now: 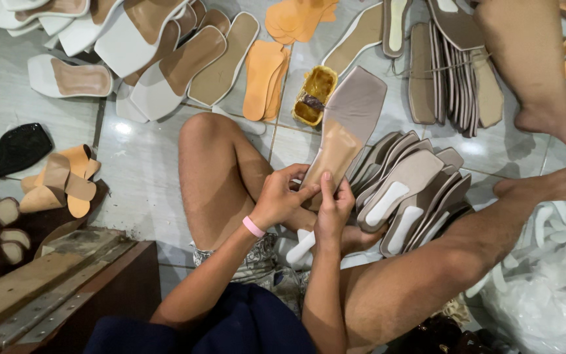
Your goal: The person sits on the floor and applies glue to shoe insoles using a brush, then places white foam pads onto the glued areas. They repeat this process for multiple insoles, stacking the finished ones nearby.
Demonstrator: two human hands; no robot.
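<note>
Above the lap, both hands, left [278,198] and right [333,211], each grip clenched around the heel end of a beige sole [348,123].

Surface: pale tiled floor [132,164] | on it: fanned taupe insoles [407,190], orange insole cutouts [264,77], yellow glue tub [314,95], white sandals [158,72], black sole [11,152]

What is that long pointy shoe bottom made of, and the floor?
The beige square-toed shoe sole held by both hands looks like matte faux leather with a shiny tan glued patch. The pale grey floor seems glazed tile: it gleams and shows grout lines.
</note>
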